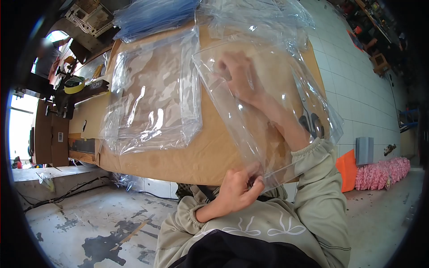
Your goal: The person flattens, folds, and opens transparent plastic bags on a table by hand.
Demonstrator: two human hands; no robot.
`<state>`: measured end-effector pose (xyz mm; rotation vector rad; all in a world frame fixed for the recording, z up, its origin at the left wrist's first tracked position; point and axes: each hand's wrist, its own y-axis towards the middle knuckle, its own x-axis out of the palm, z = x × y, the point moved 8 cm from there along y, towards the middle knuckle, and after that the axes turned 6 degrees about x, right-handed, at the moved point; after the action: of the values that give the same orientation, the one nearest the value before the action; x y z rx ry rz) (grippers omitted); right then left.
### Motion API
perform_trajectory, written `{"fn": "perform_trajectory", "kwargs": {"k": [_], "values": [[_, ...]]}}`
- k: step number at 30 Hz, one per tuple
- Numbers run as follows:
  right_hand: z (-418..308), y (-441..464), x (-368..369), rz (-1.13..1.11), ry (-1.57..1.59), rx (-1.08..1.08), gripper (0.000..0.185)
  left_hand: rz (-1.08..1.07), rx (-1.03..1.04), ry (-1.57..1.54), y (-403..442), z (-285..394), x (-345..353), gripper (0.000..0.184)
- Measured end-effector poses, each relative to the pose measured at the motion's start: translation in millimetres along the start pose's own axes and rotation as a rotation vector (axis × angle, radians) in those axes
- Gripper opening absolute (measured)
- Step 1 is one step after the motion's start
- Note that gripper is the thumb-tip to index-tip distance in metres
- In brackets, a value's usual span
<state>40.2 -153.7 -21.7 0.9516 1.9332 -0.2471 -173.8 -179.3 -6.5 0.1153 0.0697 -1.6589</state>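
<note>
A clear plastic bag (277,102) lies slantwise over the right part of the brown-covered table, its open end toward my body. My right hand (240,77) is inside it, forearm and all, seen through the film near the far left corner. Its fingers are curled; what they hold, if anything, is hidden. At the near edge, my left hand (241,188) pinches the bag's rim between thumb and fingers. Scissors with dark handles (312,124) show through the film beside my right forearm. Left of it lies another clear bag (154,96), flat with shiny folds.
Stacks of bluish film (156,18) and clear plastic bags (259,18) cover the table's far end. To the left stand a machine with a yellow tape roll (74,85) and a cardboard box (59,136). Another person (47,58) is at far left. A pink bundle (382,173) lies on the right floor.
</note>
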Motion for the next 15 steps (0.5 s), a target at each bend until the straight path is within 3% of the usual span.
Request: {"fn": "perform_trajectory", "kwargs": {"k": [2,4,7,13,15], "values": [[-2.2,4.2,9.3,-0.153,0.090,-0.014,0.047,-0.032,-0.035,-0.041,0.0,-1.7,0.3,0.009],[-8.7,-2.1,8.8,-0.024,0.102,-0.112,0.044,-0.034,-0.013,-0.037,0.5,-2.4,0.6,0.009],[-22.9,-11.9,3.0,0.283,-0.186,-0.181,0.040,-0.038,0.024,0.028,1.4,-0.6,2.2,0.008],[-14.6,11.9,6.0,0.064,-0.478,0.042,0.059,-0.019,0.043,0.105,1.0,0.6,-3.9,0.008],[-17.1,15.1,1.0,0.059,-0.474,0.054,0.055,-0.010,0.034,0.108,0.9,-2.9,-8.1,0.008]]}}
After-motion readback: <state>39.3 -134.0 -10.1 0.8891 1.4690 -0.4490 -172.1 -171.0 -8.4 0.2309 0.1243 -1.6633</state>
